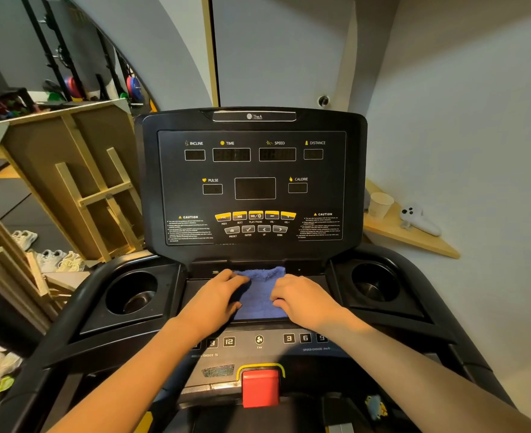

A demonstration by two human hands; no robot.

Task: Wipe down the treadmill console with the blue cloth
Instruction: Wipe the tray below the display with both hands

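The black treadmill console (254, 170) stands upright in front of me, its displays dark and yellow buttons along its lower part. A folded blue cloth (259, 295) lies on the flat tray below the display panel. My left hand (217, 300) grips the cloth's left edge, fingers curled over it. My right hand (301, 300) holds the right edge with curled fingers. Both hands partly cover the cloth.
Cup holders sit at the left (132, 296) and right (375, 282) of the tray. A red stop button (260, 387) is near the bottom. A wooden shelf at right holds a paper cup (379, 205) and a white toy (418, 220). Wooden frames (79, 189) and shoes lie left.
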